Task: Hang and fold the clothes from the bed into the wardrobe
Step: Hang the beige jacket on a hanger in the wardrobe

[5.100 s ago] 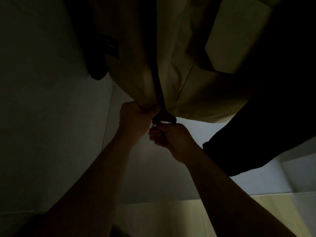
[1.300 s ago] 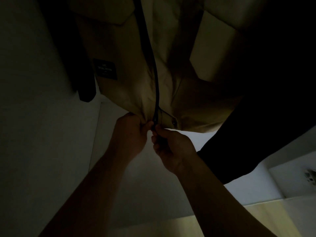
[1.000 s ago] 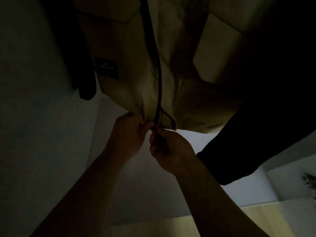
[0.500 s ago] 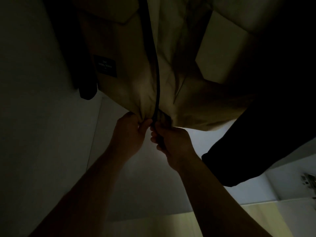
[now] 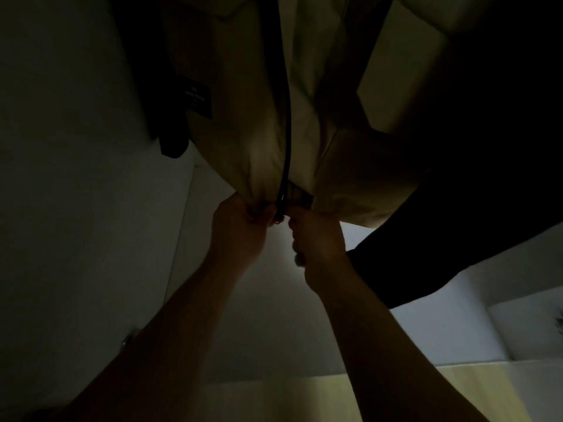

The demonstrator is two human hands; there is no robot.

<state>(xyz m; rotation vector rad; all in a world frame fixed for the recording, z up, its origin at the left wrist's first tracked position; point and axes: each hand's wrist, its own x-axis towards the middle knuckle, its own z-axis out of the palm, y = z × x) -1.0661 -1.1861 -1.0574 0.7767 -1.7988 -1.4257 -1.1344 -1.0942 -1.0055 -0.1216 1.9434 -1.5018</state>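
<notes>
The light is so poor that much is lost. The top of the beige jacket [image 5: 243, 102] is cut off by the upper edge, so I cannot see what it hangs from, and the print on its small black label [image 5: 198, 97] is unreadable. The jacket hangs inside the wardrobe [image 5: 76, 178], its cloth smooth and matte, with a narrow black zip [image 5: 286, 132] running straight down the front. My left hand [image 5: 240, 229] is clenched round the hem just left of the zip's foot. My right hand [image 5: 315, 236] pinches the hem just right of it, though what lies under its fingers is hidden. A black garment [image 5: 472, 193] hangs beside the jacket on the right, shapeless in shadow.
</notes>
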